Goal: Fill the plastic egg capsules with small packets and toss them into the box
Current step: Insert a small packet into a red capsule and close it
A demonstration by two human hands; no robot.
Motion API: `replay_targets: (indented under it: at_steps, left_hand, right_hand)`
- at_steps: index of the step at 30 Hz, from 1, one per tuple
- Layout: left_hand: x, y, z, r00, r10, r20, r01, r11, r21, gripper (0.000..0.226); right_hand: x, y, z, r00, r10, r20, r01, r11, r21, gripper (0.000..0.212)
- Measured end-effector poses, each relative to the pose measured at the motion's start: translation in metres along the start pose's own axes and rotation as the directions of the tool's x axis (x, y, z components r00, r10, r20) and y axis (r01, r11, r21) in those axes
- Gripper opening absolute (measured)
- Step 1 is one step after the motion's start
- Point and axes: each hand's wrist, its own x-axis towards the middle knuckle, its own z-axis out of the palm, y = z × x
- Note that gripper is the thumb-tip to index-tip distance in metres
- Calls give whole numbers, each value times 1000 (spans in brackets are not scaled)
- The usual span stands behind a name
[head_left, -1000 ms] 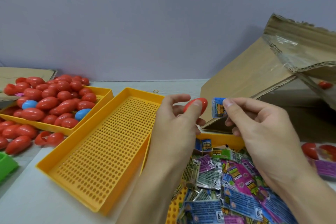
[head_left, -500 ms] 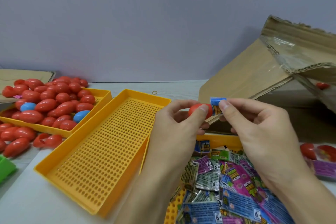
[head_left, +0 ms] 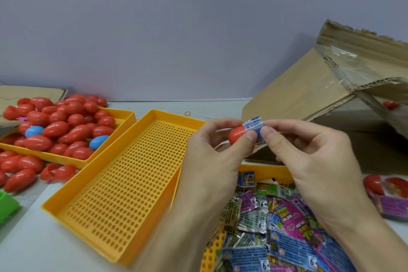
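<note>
so both hands are up in the middle of the shot. left hand has its grip curled round a red egg capsule, thumb pressed near the open end. right hand is pinching a small blue packet between thumb and forefinger, and the packet is right at the capsule's mouth, touching it at its 3 o'clock side. can't tell how far in it sits.

at 5 o'clock from the hands there's a heap of packets, blue, purple and green ones, piled in a yellow tray that's mostly hidden. at 8 o'clock sits an empty perforated yellow tray, and out at 9 o'clock another yellow tray loaded with red capsules plus a couple of blue ones, with more red ones spilled on the tabletop beside it.

the cardboard box is at 2 o'clock, flaps open, one red capsule visible inside.
</note>
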Motion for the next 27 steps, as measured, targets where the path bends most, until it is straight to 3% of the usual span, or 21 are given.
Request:
replay_targets:
  at_steps: [4, 11, 18, 27]
  left_hand:
    - [-1, 1, 0, 998, 68, -4, -68, 995, 74, 26]
    - [3, -4, -2, 983, 168, 79, -172, 984, 46, 32]
    - [3, -3, 0, 977, 191, 97, -188, 981, -45, 13]
    - [3, -2, -1, 964, 251, 90, -253, 968, 1, 23]
  right_hand:
    - [-1, -3, 2, 999, -13, -30, 12, 999, -40, 8]
    - [1, 0, 3, 997, 10, -81, -12, 1000, -21, 16]
    - [1, 1, 2, 997, 24, -79, -22, 999, 30, 17]
    - [0, -1, 4, 996, 23, -81, -21, 999, 31, 15]
